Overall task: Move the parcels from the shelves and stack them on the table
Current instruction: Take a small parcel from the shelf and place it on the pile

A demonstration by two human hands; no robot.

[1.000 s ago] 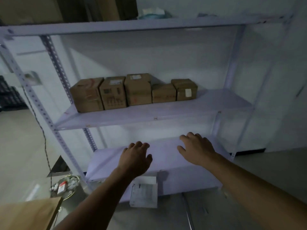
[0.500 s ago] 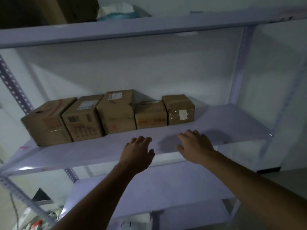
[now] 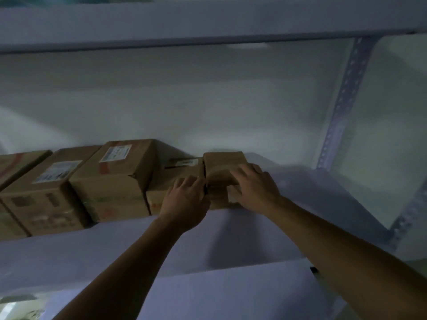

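Observation:
Several brown cardboard parcels stand in a row on the white middle shelf (image 3: 312,195). The rightmost small parcel (image 3: 223,167) has my right hand (image 3: 254,188) laid over its top and right side. My left hand (image 3: 186,202) presses its left side, fingers in the gap beside the low parcel (image 3: 172,179). Both hands grip this small parcel, which still rests on the shelf. Left of it stand a taller parcel (image 3: 117,181) with a white label and a labelled parcel (image 3: 48,195). Another parcel (image 3: 13,162) is cut off at the left edge.
The upper shelf (image 3: 208,21) runs across the top, close above. A perforated upright post (image 3: 339,107) stands at the right rear. The lower shelf (image 3: 231,294) lies beneath my forearms. A white wall is behind the parcels.
Both hands have reached forward from the shelf's front edge and closed on the rightmost small parcel. The camera has moved closer and tilted up.

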